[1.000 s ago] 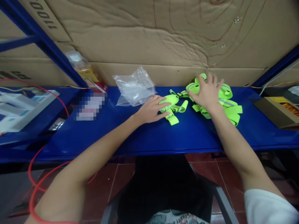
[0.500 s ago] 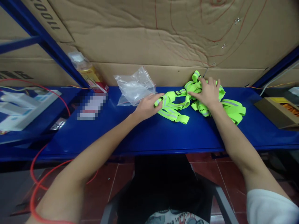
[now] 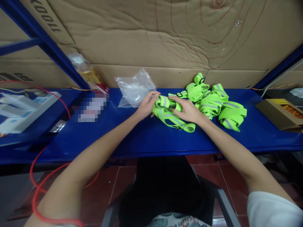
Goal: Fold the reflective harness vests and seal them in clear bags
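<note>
A neon green reflective strap harness (image 3: 171, 116) lies on the blue shelf top (image 3: 151, 135), pulled apart from a pile of the same green straps (image 3: 217, 105) at the right. My left hand (image 3: 146, 105) pinches the harness at its left end. My right hand (image 3: 187, 110) lies over its middle, fingers curled around the strap. Just behind my left hand sits a stack of clear plastic bags (image 3: 136, 88).
A cardboard wall (image 3: 165, 41) backs the shelf. A bagged packet (image 3: 87, 74) leans at the back left by a blue upright. An open cardboard box (image 3: 280, 113) stands at the right. White boxes (image 3: 21, 108) and a red cable (image 3: 40, 186) lie at the left.
My right hand left the strap pile and came left onto the harness. My left hand has drawn the harness away from the pile and gathered its left end.
</note>
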